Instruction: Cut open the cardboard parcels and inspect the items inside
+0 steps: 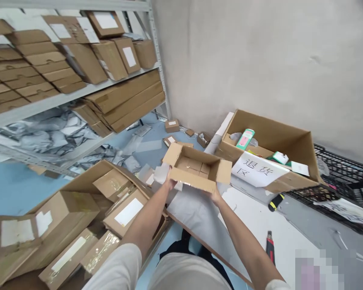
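Between my two hands is a small open cardboard box [193, 177], its flaps folded outward and smaller brown boxes or cardboard sections visible at its bottom. My left hand [170, 182] grips its left side near the lower corner, next to a pale sheet or bag. On the right, my right hand [214, 196] holds the near right corner, with the fingers partly hidden under the box. The box is held over the left edge of the work table [196, 211]. A red box cutter [270, 246] and a yellow-black tool handle [276, 202] lie on the table to the right.
A large carton [272, 133] with a handwritten paper sign [258, 168] stands at the table's back, beside black crates [345, 173]. On my left is a big carton [109, 163] full of taped boxes. Shelves [109, 82] with boxes and grey parcels stand behind; parcels lie on the blue floor.
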The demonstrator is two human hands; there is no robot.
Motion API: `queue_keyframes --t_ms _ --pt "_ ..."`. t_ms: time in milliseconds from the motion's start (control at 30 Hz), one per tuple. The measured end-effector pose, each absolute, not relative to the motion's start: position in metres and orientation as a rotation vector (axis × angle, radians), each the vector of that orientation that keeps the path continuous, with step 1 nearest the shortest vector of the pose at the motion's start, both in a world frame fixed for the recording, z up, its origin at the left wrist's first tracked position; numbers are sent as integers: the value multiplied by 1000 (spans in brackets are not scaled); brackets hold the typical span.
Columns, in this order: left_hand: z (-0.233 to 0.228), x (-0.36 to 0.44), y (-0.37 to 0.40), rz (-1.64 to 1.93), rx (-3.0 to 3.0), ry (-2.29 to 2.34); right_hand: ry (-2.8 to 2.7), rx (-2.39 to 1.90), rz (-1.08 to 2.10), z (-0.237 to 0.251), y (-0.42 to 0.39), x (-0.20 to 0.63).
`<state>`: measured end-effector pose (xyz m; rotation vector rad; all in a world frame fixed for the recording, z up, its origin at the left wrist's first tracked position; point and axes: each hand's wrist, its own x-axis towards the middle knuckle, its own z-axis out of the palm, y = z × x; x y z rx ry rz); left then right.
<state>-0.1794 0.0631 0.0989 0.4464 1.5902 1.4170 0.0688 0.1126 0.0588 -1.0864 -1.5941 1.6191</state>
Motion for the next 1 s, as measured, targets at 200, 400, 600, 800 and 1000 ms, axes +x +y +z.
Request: queue_keyframes --t_ms 200,400,600,800,1000 --pt "100 -231 64 1500 216 1619 -1361 -1071 1749 62 136 -8" --pt "90 -224 -13 1649 119 1766 -1526 -1123 1755 54 124 -27" --pt "80 -212 -140 1820 -63 2104 -1685 -956 1752 52 83 -53" --pt "85 -191 -256 1898 -294 2278 -1833 -748 1828 54 22 -75" --pt "84 -179 -314 1951 -469 2250 -1970 -737 1885 60 -13 -98"
